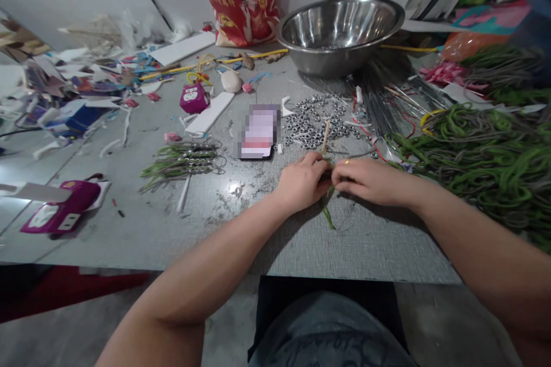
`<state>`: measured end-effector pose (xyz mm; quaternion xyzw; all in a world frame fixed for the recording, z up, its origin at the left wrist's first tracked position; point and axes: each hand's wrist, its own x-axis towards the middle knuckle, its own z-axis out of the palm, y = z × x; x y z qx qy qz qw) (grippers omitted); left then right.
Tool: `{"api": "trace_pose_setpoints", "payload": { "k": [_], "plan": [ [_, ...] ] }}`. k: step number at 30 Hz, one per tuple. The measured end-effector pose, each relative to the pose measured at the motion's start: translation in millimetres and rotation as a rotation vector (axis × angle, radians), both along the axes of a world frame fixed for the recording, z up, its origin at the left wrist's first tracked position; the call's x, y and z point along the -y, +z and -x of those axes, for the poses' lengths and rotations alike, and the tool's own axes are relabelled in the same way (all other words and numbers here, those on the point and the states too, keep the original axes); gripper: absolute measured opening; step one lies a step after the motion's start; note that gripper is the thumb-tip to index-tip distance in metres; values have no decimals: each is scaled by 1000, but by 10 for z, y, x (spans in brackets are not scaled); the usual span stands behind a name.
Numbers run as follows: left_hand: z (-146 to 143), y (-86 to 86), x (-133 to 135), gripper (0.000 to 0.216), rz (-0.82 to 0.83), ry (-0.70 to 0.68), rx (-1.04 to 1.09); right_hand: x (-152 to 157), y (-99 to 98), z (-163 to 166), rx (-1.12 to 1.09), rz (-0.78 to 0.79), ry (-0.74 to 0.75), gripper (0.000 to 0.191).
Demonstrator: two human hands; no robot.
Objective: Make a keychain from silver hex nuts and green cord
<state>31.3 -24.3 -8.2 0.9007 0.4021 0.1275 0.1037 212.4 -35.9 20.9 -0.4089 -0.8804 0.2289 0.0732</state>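
Observation:
My left hand [305,180] and my right hand [365,180] meet above the grey table, fingers pinched together. Between them they grip a green cord [328,216], whose loose end hangs out below toward me. The part inside the fingers is hidden. A thin wooden stick [326,136] pokes up just beyond the fingertips; I cannot tell whether it is held. Small silver metal rings or nuts [316,120] lie scattered past my hands. To the left rests a bundle of green and grey cords with metal pieces [183,160]. A big heap of similar cords [477,166] lies on the right.
A steel bowl [340,60] stands at the back beside a red printed bag [245,6]. The phone [259,132] lies left of the rings. Purple boxes [194,97], paper scraps and a white strip [210,114] cover the left side. The table's front edge [344,275] runs before my body.

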Motion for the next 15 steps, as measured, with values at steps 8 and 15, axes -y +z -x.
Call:
{"api": "trace_pose_setpoints", "payload": {
  "k": [8,15],
  "plan": [
    [-63,-1,33,29,17,103,2,-75,-108,28,-350,-120,-396,10],
    [-31,-16,-4,21,58,76,37,-118,-323,115,-461,-43,-419,15]
  ]
}}
